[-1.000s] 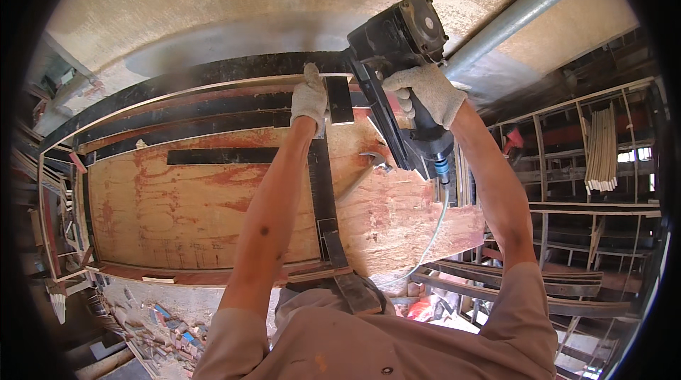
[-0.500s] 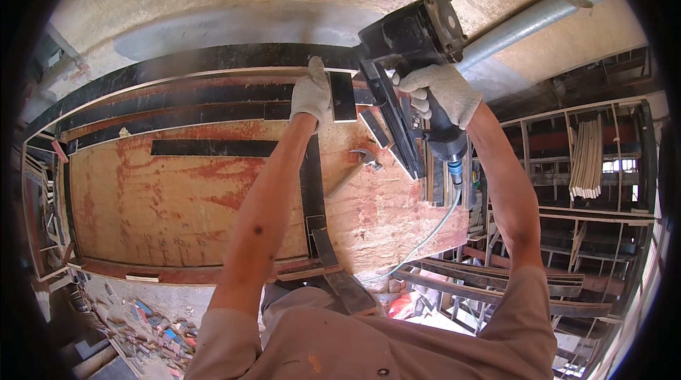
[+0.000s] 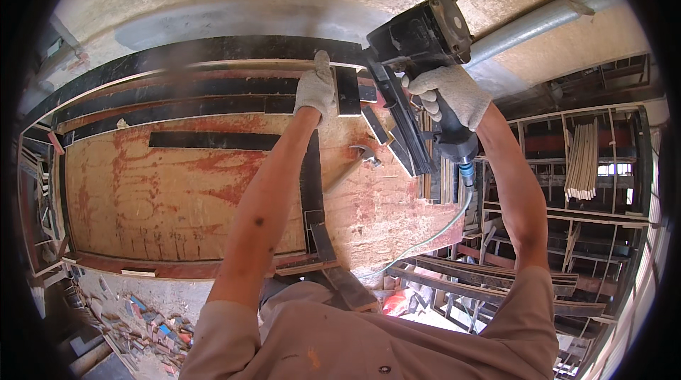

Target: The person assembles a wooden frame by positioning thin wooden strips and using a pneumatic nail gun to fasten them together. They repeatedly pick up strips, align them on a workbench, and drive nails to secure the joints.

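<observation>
A long black-faced board [image 3: 213, 51] stands along the far side of the worktable. My left hand [image 3: 315, 91], in a pale knit glove, is closed on its near edge, thumb up against the dark face. A short black wood piece [image 3: 347, 91] sits just right of that hand, below the board. My gloved right hand [image 3: 454, 96] is wrapped around the handle of a black nail gun [image 3: 415, 36]. The gun's nose is close to the board's right end; whether they touch I cannot tell. Its long magazine slants down toward the table.
A claw hammer [image 3: 365, 155] lies on the stained plywood tabletop [image 3: 177, 203], among black strips [image 3: 213, 140]. An air hose [image 3: 425, 242] runs from the gun's handle toward me. Racks with wood strips [image 3: 584, 160] stand at right. Wood scraps [image 3: 159, 330] litter the floor at lower left.
The nail gun and my right hand have shifted slightly right. My left hand stays on the board, and the whole view has moved a little.
</observation>
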A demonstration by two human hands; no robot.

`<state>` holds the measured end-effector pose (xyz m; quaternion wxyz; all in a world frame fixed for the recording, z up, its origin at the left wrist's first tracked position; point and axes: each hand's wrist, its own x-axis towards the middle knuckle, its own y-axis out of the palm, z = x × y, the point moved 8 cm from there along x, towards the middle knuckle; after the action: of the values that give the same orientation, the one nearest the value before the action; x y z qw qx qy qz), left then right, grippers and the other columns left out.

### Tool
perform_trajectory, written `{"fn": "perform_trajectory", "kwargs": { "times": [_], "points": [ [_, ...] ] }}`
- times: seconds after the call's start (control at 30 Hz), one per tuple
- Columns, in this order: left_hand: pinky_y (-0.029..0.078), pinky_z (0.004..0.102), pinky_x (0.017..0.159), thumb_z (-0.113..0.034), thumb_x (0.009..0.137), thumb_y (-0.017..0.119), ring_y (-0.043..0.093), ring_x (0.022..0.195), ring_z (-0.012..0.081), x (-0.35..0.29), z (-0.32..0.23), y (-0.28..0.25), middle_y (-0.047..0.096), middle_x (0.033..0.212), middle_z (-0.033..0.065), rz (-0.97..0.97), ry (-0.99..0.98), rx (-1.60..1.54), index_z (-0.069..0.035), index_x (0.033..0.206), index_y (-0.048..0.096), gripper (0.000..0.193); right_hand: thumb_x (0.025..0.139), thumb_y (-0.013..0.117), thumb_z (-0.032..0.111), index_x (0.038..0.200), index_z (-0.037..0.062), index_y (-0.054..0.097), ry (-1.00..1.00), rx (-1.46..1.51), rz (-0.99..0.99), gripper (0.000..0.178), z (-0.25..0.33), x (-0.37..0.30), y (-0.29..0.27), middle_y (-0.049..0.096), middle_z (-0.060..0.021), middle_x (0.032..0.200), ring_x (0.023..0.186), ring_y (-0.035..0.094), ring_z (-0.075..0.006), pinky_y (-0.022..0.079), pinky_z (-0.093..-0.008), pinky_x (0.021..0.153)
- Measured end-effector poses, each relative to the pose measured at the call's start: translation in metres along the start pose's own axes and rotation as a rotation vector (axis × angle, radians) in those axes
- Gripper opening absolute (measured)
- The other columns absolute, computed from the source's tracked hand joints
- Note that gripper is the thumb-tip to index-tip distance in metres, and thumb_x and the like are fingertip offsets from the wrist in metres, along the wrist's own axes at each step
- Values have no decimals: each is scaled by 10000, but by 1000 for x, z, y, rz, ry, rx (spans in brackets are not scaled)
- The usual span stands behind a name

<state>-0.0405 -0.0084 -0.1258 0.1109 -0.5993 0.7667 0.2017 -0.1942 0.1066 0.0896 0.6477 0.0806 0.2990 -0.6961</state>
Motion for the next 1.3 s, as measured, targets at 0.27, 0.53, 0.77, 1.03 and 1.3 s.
{"fn": "perform_trajectory", "kwargs": {
  "times": [0.27, 0.53, 0.77, 1.03, 1.3],
  "points": [
    [479, 473, 1022, -408, 912, 647, 593, 1209, 392, -50, 88, -133, 635, 1296, 199, -62, 356, 994, -88, 1286, 624, 492, 857, 673, 127, 936, -1, 684, 145, 287, -62, 152, -104, -72, 6, 555, 0, 593, 537, 567, -115, 439, -281, 484],
    [124, 463, 1272, -218, 936, 560, 140, 1573, 325, 13, 139, -360, 148, 1702, 149, -122, -5, 2029, -59, 1616, 209, 782, 787, 738, 76, 832, 64, 680, 832, 151, -329, 75, -381, -282, 76, 594, -46, 598, 449, 545, -147, 433, -307, 413],
    [373, 432, 1125, -296, 838, 709, 478, 1317, 340, -16, 147, -366, 579, 1340, 152, 92, 241, 2066, -76, 1320, 593, 542, 768, 726, 46, 799, 68, 666, 1101, 432, -433, 71, -466, -419, 180, 550, -21, 594, 496, 530, -134, 411, -304, 450],
    [466, 295, 461, -395, 862, 777, 572, 525, 133, -209, 188, -281, 570, 627, 19, 208, -503, 157, -82, 862, 640, 342, 794, 638, 73, 667, 89, 567, 1019, 551, -388, 147, -551, -456, 236, 500, -42, 539, 407, 485, -192, 420, -349, 405],
    [457, 257, 474, -475, 941, 708, 552, 548, 110, -314, 94, -184, 586, 744, -3, 48, -39, -106, -97, 980, 607, 393, 767, 616, 38, 627, 75, 568, 724, 414, -332, 153, -597, -377, 203, 523, -66, 523, 365, 502, -208, 414, -355, 348]
  ]
}}
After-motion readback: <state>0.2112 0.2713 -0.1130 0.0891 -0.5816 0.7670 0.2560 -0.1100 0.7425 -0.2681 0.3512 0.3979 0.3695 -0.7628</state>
